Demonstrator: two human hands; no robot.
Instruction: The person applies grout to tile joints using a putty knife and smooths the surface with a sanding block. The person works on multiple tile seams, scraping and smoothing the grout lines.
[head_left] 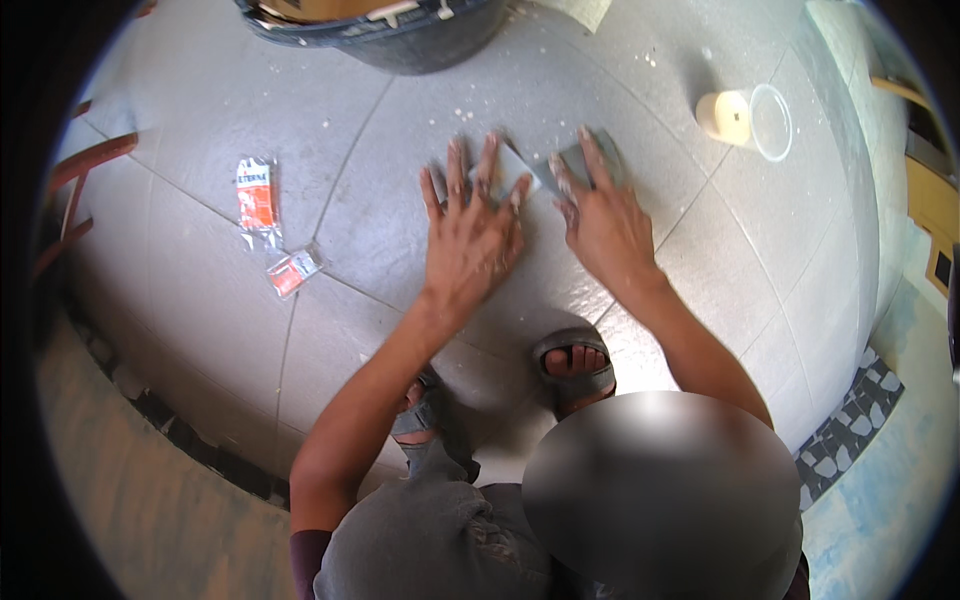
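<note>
My left hand (472,238) lies palm down on the grey tiled floor, its fingers spread. Beside its thumb and index finger is a pale, flat, square-edged piece (519,170), partly hidden by the hand. My right hand (612,222) rests close by with fingers stretched over a dark grey flat piece (607,158), which looks like a thin sheet or pad; its exact kind cannot be made out. The two pieces lie near each other between the hands. Whitish smears mark the fingers of both hands.
Two clear packets with orange and white printing, a larger one (257,200) and a smaller one (293,272), lie to the left. A cream-filled tub (725,116) and a clear round lid (770,122) are at the far right. A black basin (425,45) stands at the back; red legs (75,190) show leftward.
</note>
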